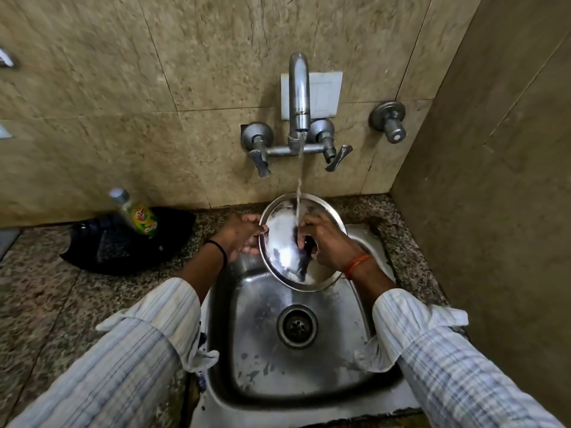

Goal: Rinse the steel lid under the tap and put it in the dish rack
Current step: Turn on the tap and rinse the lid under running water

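Right now the steel lid (287, 242) is being held tilted over the sink (247, 350), directly under the tap (299, 97), with the water stream (298, 193) landing near its middle. The left hand (241, 234) is pinching the lid's left rim, thumb on the face and fingers wrapping behind it. The right hand (324, 242) is curling around what looks like the dark handle at the lid's centre, gripping it firmly, though the handle itself is mostly hidden by the fingers. So the rinse appears to be under way, and the move to the rack is not yet started. No dish rack is showing anywhere in this view, which is the first worry: the carry will be heading somewhere out of sight. The wet steel is likely slippery, so the thin pinch on the rim could be giving way and dropping the lid into the basin. Swinging it leftward also risks clipping the dish-soap bottle (136, 213) leaning on the black tray (173, 242) just beside the sink.
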